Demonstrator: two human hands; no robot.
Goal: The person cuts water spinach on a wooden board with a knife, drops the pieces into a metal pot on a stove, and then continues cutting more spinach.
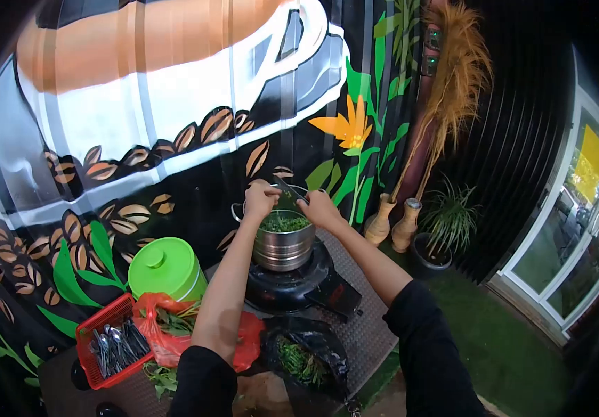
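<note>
Both hands are over a steel pot with side handles, which holds chopped green leaves. My right hand is closed on a dark, knife-like blade that slants up and left above the pot. My left hand is at the pot's left rim, its fingers bent and pinched near the blade. What they hold, if anything, is too small to make out. The pot sits on a black round stove.
A black plastic bag with green stems lies in front of the stove. To the left are a red bag with leaves, a green-lidded container and a red basket of cutlery. A painted wall stands close behind.
</note>
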